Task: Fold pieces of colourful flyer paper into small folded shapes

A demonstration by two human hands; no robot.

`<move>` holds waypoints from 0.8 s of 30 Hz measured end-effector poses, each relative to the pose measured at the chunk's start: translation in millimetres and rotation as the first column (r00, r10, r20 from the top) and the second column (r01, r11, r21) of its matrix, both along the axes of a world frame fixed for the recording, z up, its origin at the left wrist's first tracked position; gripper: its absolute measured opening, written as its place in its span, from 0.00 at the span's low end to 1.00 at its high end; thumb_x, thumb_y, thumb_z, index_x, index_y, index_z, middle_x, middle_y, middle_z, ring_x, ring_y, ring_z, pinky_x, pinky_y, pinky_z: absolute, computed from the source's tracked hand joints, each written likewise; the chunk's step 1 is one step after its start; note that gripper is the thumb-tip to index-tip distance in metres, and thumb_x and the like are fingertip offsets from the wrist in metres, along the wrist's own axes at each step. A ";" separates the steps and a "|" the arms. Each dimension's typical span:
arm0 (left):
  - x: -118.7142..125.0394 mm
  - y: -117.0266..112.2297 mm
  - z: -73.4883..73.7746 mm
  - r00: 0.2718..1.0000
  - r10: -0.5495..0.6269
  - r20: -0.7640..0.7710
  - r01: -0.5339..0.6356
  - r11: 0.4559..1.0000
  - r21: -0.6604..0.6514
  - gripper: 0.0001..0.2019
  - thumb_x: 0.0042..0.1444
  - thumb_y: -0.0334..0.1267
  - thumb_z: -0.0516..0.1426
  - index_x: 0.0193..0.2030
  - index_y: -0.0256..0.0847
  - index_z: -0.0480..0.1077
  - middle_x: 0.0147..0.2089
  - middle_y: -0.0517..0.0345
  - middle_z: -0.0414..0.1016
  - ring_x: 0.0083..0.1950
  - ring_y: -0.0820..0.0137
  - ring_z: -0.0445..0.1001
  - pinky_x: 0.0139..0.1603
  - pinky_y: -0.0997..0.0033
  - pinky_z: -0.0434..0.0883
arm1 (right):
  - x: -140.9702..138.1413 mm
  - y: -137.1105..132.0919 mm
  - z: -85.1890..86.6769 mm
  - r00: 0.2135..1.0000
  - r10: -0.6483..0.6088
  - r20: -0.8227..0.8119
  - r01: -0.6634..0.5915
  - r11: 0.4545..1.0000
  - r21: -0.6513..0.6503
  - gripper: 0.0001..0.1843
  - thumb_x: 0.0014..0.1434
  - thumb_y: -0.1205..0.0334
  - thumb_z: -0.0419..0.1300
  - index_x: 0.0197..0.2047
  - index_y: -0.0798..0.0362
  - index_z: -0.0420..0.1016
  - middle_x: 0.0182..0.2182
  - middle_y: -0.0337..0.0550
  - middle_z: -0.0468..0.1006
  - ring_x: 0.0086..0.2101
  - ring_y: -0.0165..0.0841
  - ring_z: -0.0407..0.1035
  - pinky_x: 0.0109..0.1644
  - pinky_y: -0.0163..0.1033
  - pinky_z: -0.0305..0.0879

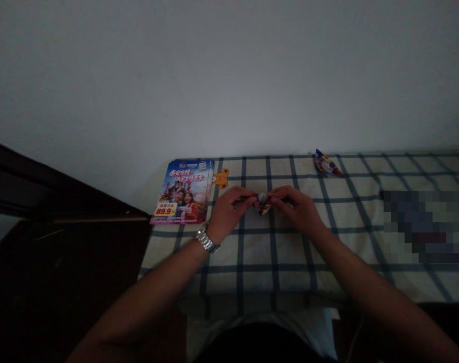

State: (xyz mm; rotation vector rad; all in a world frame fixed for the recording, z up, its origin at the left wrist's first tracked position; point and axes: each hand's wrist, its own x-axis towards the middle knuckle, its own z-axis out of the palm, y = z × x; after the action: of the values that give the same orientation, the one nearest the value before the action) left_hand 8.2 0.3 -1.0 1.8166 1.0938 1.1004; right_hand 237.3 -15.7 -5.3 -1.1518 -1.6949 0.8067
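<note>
Your left hand pinches one end of a small crumpled piece of printed paper between thumb and fingers, and your right hand pinches its other end, just right of the frame's centre. Beneath lies a checked tablecloth. A stack of leaflets sits left of centre, beside an orange bear figure; a folded printed paper lies right of centre, near the wall.

You've got a small folded paper piece, printed: grey-white near the middle top, pinkish on the left, yellow on the right. It's compact, pinched at opposite sides by your left hand and right hand. Fine folds are too small to read.
</note>
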 end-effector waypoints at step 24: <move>5.3 6.7 -14.9 0.874 0.128 0.468 0.026 0.951 -0.307 0.10 0.66 0.46 0.58 0.43 0.42 0.66 0.45 0.56 0.75 0.48 0.69 0.78 0.55 0.58 0.79 | -1.7 6.5 -11.4 0.952 -0.117 -0.283 0.055 0.975 -0.217 0.19 0.62 0.40 0.64 0.43 0.46 0.71 0.40 0.43 0.81 0.38 0.38 0.79 0.44 0.47 0.82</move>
State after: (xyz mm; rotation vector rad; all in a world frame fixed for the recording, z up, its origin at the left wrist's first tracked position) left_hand 13.5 7.0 -15.8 1.1845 0.9450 1.2526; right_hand 235.6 -9.2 -16.7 -1.1711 -1.3290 1.0624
